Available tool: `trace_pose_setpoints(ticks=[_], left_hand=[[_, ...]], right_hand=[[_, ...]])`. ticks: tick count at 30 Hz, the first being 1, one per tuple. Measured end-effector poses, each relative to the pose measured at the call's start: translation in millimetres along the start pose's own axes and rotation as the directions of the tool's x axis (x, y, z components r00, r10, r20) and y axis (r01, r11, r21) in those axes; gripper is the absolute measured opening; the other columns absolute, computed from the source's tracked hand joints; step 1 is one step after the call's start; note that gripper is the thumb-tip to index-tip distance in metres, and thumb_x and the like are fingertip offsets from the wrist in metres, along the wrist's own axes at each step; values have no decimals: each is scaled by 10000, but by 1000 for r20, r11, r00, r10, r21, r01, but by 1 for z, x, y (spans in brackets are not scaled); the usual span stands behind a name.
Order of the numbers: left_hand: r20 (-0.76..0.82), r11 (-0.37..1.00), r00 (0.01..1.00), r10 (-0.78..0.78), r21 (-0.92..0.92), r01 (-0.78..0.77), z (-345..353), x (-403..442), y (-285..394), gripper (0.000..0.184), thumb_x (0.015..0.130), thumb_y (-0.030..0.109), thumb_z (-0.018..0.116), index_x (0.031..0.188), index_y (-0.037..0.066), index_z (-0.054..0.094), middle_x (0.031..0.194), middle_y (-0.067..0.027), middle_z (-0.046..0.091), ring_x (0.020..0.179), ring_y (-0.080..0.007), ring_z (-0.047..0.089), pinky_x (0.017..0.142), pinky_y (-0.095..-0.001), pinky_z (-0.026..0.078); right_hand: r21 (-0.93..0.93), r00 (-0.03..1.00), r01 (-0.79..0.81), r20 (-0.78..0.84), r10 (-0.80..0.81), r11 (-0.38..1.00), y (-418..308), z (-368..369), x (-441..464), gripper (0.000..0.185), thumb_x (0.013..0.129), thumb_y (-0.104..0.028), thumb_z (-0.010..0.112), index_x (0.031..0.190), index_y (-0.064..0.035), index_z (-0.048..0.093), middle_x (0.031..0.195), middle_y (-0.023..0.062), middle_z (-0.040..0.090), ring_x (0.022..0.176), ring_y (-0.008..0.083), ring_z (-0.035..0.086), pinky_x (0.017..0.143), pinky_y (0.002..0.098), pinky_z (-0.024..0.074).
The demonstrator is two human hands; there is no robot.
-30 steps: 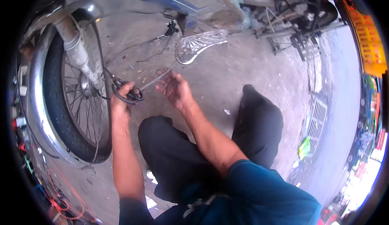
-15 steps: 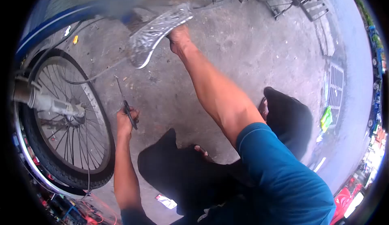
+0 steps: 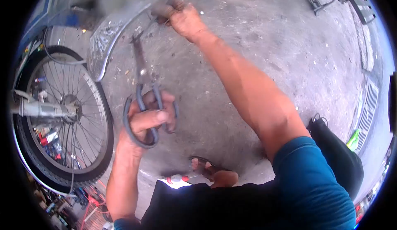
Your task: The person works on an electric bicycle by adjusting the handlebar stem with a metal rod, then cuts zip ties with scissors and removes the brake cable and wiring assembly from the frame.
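My left hand (image 3: 151,114) is wrapped round the looped handles of a pair of scissors (image 3: 140,60), whose blades point up and away from me. Farther forward, my right hand (image 3: 180,16) has its fingers curled together beside the edge of a clear plastic-like piece with a white rim (image 3: 109,48). Something thin and dark shows at those fingertips, too blurred to name. The blade tips are a little below and left of my right hand.
A spoked wheel (image 3: 68,114) with a black tyre stands at the left, joined to a metal fork (image 3: 45,109). A metal stand (image 3: 355,2) is at the upper right. A drain grate (image 3: 367,108) lies at the right, with a green item (image 3: 353,140) beside it.
The scissors and my left hand have come up closer to the camera. My right hand has shifted left and forward in view, out from behind the clear piece. The view has tilted.
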State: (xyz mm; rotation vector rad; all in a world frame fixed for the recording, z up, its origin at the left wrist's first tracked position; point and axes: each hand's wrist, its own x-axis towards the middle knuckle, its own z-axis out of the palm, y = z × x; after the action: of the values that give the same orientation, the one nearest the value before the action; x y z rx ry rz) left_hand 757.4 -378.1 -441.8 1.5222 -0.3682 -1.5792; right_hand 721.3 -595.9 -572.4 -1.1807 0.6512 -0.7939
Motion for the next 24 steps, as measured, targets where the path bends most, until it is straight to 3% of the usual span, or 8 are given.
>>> trace_pose_setpoints(ticks=[3,5,7,9,12,16,19,24], left_hand=[[-181,977,982,50,212,-10,34,17,-6,407,653,178,726,975,-37,602,685,-101,573,641,-205,584,592,-339,463],[-294,757,916,272,653,-15,48,39,-1,351,670,175,686,941,-32,605,703,-155,603,676,-259,617,639,-380,480],[-329,526,848,416,848,71,46,57,5,309,685,175,650,915,-26,607,739,-202,626,733,-315,638,693,-416,488],[-360,424,803,475,893,150,35,75,7,282,698,178,617,898,-21,606,793,-244,643,809,-372,648,753,-448,487],[-380,353,767,517,911,213,35,81,18,297,703,175,597,925,-20,616,869,-258,653,890,-424,625,793,-466,478],[-336,238,780,528,940,244,36,83,31,340,695,173,594,973,-21,620,902,-257,655,918,-409,627,809,-462,472],[-327,257,751,574,942,214,35,79,33,342,693,169,592,978,-17,620,912,-258,654,917,-409,627,804,-458,475],[-285,159,802,525,959,236,28,81,47,351,690,165,598,989,-17,626,905,-268,646,903,-406,628,791,-448,477]], right_hand=[[30,999,-4,51,2,1000,-2,-5,-2,341,895,-284,628,1103,-15,601,946,63,677,805,143,636,725,277,502],[-6,998,-39,56,39,999,-1,-6,4,324,888,-257,639,1082,-2,598,936,65,677,797,149,638,707,278,505],[-27,998,-4,55,5,1000,4,-3,12,305,879,-232,652,1061,7,596,930,71,677,783,154,639,689,279,508],[-38,994,104,37,-103,994,21,-3,20,287,868,-207,666,1040,11,594,928,81,677,765,160,640,671,281,512],[170,965,256,19,-263,952,48,3,37,267,859,-185,678,1021,9,595,901,85,675,736,159,635,670,290,514],[-148,969,233,-54,-243,961,68,10,52,248,863,-174,667,1020,6,599,859,71,671,748,149,624,668,292,508],[-168,967,249,-7,-254,954,69,10,53,212,864,-156,651,1007,-4,613,850,60,669,730,138,602,652,287,493],[-127,982,191,27,-189,973,36,2,30,148,868,-125,610,977,-29,639,834,39,659,681,122,550,618,279,462]])
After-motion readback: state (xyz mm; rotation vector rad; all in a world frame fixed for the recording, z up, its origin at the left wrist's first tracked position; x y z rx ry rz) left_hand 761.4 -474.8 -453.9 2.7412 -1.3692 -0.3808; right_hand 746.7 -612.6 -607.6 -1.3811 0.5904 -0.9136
